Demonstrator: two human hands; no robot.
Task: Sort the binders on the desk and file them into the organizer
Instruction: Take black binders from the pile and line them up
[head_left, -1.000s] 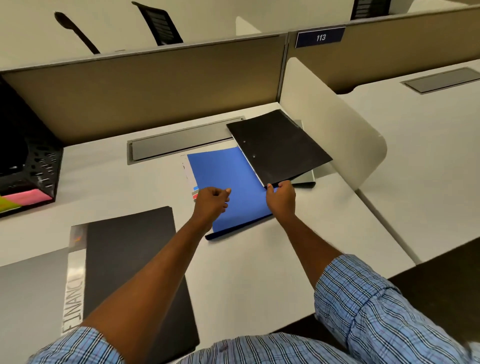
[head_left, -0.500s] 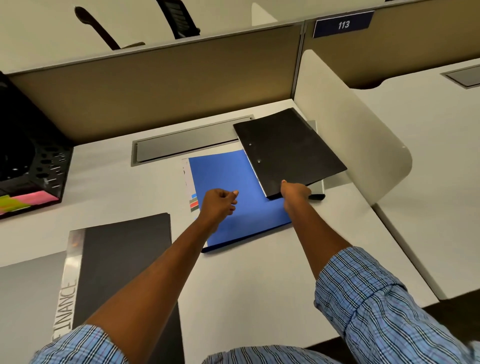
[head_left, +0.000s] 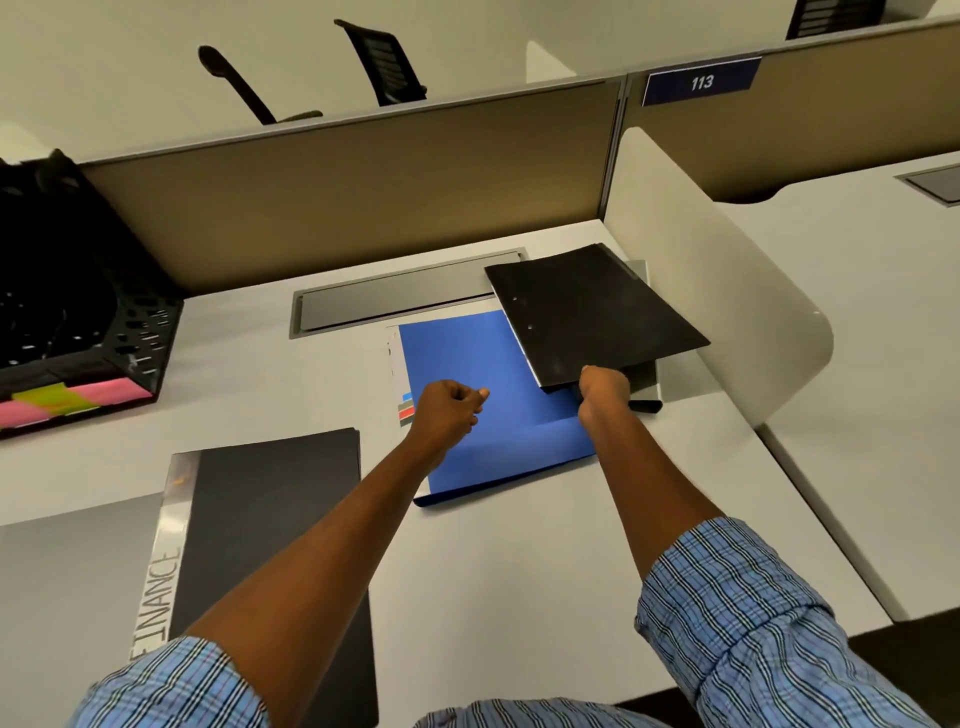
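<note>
**A:** Start at the left. Where do the binders end up?

**B:** In the black perforated plastic organizer (head_left: 78, 312). It stands at the far left of the white desk (head_left: 519, 571), against the partition and well apart from both hands. In front of it, near the desk's front edge, a black binder with a silver spine lettered FINANCE (head_left: 270, 545) lies flat. I'd guess it has been set aside as one sorted pile.

**A:** And the left hand?

**B:** The left hand (head_left: 447, 410) is curled into a fist with the thumb forward, and I see nothing in it. It sits over the blue card folder (head_left: 467, 364), which lies flat in the middle of the desk. It's probably steadying that folder, though I can't tell whether it's pressing down.

**A:** Then the right?

**B:** The right hand (head_left: 602, 389) pinches the near corner of the thin black flat folder (head_left: 587, 312). That folder is tilted, near edge raised, and it overlaps the blue one's right side. A grey binder (head_left: 644, 379) shows beneath it, beside the white rounded divider panel (head_left: 727, 312).

**A:** Why hold it by the corner?

**B:** My guess is it peels the top folder off the stack without dragging the ones below. None of these three has been filed.
</note>
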